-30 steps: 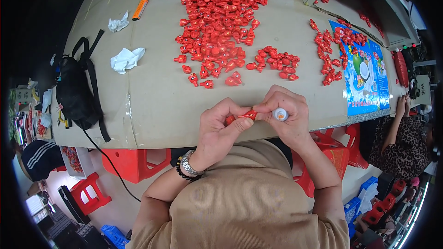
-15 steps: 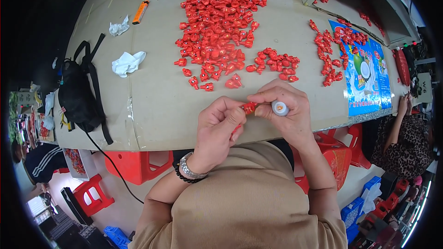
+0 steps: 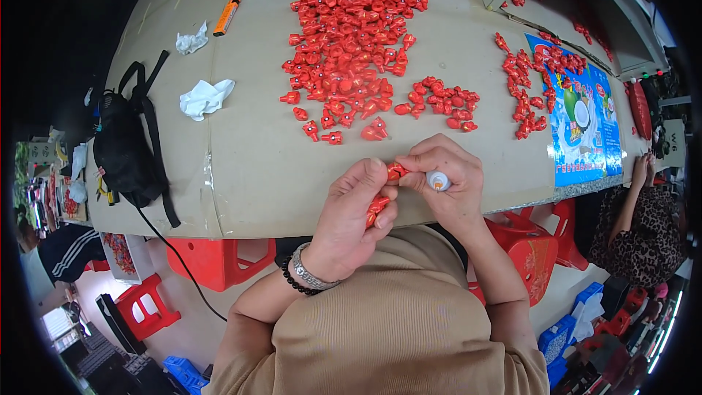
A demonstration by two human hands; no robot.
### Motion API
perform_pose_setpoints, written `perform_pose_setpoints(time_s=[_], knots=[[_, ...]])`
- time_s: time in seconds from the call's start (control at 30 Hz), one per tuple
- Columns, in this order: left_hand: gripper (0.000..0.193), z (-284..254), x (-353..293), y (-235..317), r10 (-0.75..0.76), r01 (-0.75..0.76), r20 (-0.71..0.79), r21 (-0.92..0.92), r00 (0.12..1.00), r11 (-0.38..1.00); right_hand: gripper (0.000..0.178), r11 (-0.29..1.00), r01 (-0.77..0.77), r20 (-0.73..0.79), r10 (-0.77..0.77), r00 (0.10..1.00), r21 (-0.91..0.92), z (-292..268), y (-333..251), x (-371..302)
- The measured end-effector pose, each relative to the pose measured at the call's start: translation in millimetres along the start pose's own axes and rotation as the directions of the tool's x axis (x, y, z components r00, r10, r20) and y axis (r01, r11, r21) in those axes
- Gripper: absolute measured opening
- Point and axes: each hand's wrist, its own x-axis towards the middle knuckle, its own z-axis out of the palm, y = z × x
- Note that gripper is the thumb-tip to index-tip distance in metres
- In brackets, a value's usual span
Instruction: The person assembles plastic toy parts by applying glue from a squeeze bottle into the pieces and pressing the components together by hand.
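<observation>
A small red piece (image 3: 395, 170) is held between the left hand (image 3: 349, 213) and the right hand (image 3: 444, 184). More red is seen inside the left hand. A small white tube with an orange middle (image 3: 438, 181) is held in the right hand. A silver watch (image 3: 310, 275) and a band of black beads (image 3: 292, 278) are worn on the left wrist. A tan shirt (image 3: 387, 322) is worn. The table (image 3: 256, 161) is covered in light brown card. A big heap of red pieces (image 3: 351, 29) is spread on it. White crumpled tissues (image 3: 206, 97), an orange lighter (image 3: 226, 16), a black bag (image 3: 121, 146) and a blue picture sheet (image 3: 585, 128) are seen too. Red stools (image 3: 219, 260) are seen below.
</observation>
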Motion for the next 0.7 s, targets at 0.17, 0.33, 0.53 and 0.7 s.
perform_pose_setpoints(time_s=[0.17,0.33,0.53,0.7], knots=[[0.024,0,0,-2,0.011,-0.011,0.003,0.059,1.0,0.998,0.024,1.0,-0.002,0.042,0.001,0.999,0.005,-3,3,-3],[0.023,-1,2,-4,0.025,-0.026,0.006,0.076,1.0,0.997,0.024,0.999,0.03,0.077,-0.027,0.997,-0.043,-5,6,-3],[0.023,4,4,-3,0.017,-0.016,-0.013,0.088,1.0,0.996,0.022,0.995,0.03,0.107,-0.021,0.994,-0.092,-11,4,-2],[0.024,5,2,-1,0.038,-0.035,-0.028,0.096,0.999,0.995,0.023,0.998,0.024,0.122,-0.017,0.992,-0.053,-12,1,0]])
